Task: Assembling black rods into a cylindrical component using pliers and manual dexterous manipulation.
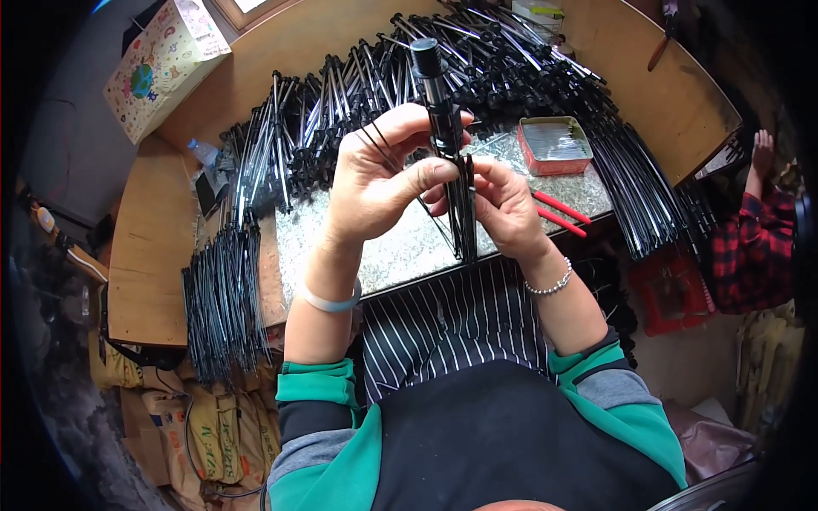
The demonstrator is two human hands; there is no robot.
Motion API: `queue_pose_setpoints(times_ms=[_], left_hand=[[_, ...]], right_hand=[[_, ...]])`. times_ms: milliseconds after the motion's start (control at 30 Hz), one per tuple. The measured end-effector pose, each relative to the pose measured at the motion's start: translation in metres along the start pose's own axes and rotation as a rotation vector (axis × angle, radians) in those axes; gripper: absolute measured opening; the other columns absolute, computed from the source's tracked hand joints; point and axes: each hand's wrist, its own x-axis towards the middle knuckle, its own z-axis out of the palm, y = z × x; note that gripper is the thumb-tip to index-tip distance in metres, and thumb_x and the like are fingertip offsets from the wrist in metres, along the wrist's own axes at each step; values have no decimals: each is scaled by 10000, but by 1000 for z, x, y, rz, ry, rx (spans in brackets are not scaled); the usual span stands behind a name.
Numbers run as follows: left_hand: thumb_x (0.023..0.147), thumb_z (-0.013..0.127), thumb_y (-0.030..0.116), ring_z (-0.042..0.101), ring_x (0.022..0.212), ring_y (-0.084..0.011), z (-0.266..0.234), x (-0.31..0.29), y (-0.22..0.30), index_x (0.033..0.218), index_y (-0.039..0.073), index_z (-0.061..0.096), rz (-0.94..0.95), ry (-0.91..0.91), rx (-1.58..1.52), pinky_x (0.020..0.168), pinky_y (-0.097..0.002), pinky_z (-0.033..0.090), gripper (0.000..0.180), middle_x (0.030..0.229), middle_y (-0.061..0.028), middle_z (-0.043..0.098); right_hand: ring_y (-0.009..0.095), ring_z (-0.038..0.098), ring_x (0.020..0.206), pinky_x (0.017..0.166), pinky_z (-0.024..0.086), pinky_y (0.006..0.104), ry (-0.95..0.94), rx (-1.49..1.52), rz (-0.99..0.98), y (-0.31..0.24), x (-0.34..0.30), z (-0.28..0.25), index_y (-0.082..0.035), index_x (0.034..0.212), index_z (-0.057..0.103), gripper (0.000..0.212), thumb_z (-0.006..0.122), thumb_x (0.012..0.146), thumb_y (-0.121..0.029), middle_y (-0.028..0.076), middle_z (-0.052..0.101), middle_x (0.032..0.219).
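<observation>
A black folding umbrella frame (440, 115) stands upright in front of me, its round capped end at the top and its folded ribs hanging below. My left hand (371, 179) is closed on its upper part, the thumb pressed across the front. A thin dark rib or wire sticks out by the left fingers. On the right side of the folded ribs, my right hand (504, 209) pinches with thumb and fingers; the fingertips are partly hidden. Under both hands lies a speckled pale work board (328, 247). Red-handled pliers (562, 204) rest on it near my right hand.
Many similar umbrella frames (341, 94) are heaped along the table's back. Bundled ribs (223, 298) hang over the left edge. A red tin (558, 166) holds thin metal pieces. Another person's plaid sleeve (750, 247) shows at right, near a red crate (669, 294). Sacks (217, 434) lie lower left.
</observation>
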Motion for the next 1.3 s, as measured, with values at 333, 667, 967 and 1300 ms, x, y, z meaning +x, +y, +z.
queue_pose_setpoints(times_ms=[333, 667, 967, 1300], left_hand=[[781, 681, 48, 571, 906, -141, -1, -6, -11, 1109, -63, 527, 160, 16, 153, 819, -278, 471, 378, 992, -100, 591], [803, 561, -36, 567, 1071, -279, 14, -6, -16, 1228, -29, 479, 121, 51, 345, 850, -337, 480, 433, 1223, -237, 525], [918, 441, 50, 580, 1008, -209, 24, -8, -17, 1290, -79, 395, 96, 123, 177, 918, -319, 434, 396, 1123, -176, 578], [867, 606, 153, 590, 756, -162, 5, -8, -28, 1088, -62, 564, 119, 167, 186, 697, -268, 491, 311, 888, -100, 636]], right_hand=[[191, 612, 927, 866, 477, 310, 85, -72, -204, 15, -12, 6, 14, 1122, 473, 253, 533, 912, -114, 135, 613, 1015], [141, 609, 912, 791, 504, 274, 319, -660, -307, 8, -18, 3, 0, 1036, 586, 226, 614, 813, 25, 80, 616, 1007], [108, 582, 868, 763, 482, 276, 373, -596, -221, 5, -14, 18, 2, 1015, 560, 228, 644, 804, -21, 59, 623, 894], [77, 554, 795, 710, 474, 251, 445, -553, -171, 17, -7, 22, 2, 945, 555, 194, 666, 795, -52, 37, 601, 825]])
